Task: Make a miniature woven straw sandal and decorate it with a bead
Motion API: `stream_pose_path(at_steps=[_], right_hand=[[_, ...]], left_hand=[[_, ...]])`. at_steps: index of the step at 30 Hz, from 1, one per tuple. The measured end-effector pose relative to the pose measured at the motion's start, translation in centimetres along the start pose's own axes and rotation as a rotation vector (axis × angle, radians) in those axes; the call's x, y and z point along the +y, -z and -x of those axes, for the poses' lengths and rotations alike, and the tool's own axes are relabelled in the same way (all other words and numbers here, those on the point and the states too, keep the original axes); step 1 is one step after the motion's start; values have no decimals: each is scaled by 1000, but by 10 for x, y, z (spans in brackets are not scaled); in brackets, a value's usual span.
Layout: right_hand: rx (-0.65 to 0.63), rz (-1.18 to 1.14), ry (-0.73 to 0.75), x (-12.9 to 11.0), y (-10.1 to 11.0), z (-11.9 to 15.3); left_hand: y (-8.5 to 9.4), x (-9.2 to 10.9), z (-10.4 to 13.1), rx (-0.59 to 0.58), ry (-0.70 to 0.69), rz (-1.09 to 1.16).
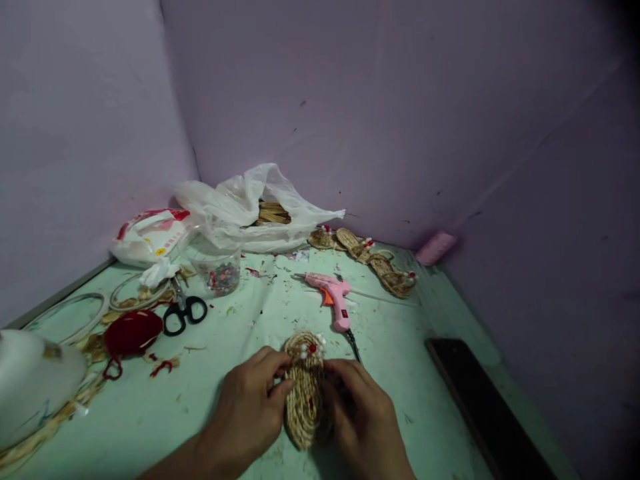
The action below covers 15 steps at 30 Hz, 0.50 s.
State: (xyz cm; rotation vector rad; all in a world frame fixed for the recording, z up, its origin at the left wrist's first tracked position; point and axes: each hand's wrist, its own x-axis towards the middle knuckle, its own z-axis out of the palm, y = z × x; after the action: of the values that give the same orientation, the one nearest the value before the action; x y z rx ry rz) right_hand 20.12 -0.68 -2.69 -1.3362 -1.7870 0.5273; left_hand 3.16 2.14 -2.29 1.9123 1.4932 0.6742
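Observation:
A woven straw slipper (303,407), sole-shaped with coiled braid, lies upright in the picture at the bottom centre. White beads and a red bead sit near its top. My left hand (253,403) pinches its left edge between thumb and fingers. On the other side, my right hand (363,413) has its fingers bent against the right edge, near the band; its fingertips are partly hidden in shadow. A pink glue gun (334,297) with an orange trigger lies just beyond the hands, its black cord running down behind my right hand.
Similar straw slippers (393,277) lie by the wall. Black-handled scissors (185,315), red yarn (134,332), a clear cup of beads (220,273) and a white plastic bag (225,207) are at left. A dark phone (485,403) lies right, a white rounded object (37,387) far left.

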Motion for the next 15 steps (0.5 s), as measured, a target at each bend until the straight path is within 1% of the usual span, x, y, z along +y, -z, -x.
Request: stream_pose_path(at_steps=[2,5,7,10,13,15], right_hand=[[-5,-7,13,0,1,1],[29,-61,-32,-1,2,4],[35,-141,-118,-1,1,6],[82,-328,-317,-1,-4,8],[142,-538,-501,-2,-12,10],[142,-636,-544,-1,-18,12]], left_hand=[[-2,-3,3,8,-39,19],[-3,-6,6,11,-63,79],[-4,-7,6,3,-72,136],[-6,-9,5,14,-72,218],[-6,-12,6,64,-22,321],[-6,-14,7,117,37,389]])
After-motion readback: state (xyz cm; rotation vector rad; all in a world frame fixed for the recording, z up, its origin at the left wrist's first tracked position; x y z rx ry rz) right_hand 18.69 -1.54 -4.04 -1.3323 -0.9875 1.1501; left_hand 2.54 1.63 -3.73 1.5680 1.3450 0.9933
